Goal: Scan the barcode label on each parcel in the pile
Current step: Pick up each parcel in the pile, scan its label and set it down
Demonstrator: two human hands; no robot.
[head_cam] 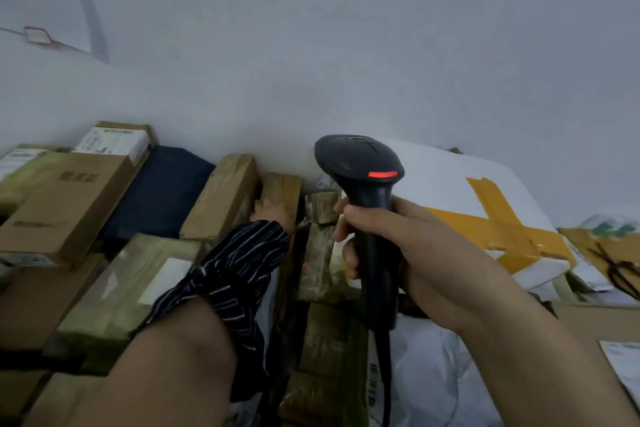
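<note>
Sprawling pile (121, 288): parcels lie all round the scanner (372, 204) you hold.
White parcel (450, 184): just right of the scanner, crossed with yellow tape.
Brown carton (69, 204): well left of the scanner.
Right hand (426, 253): your fingers wrap tight round the scanner's handle.
Left hand (273, 215): just left of the scanner, at a taped brown parcel (282, 189); your striped sleeve (239, 263) hides the fingers, so the grip cannot be told.
Barcode label (373, 381): below the scanner.
Red light (382, 174): lit on the scanner's head.
</note>
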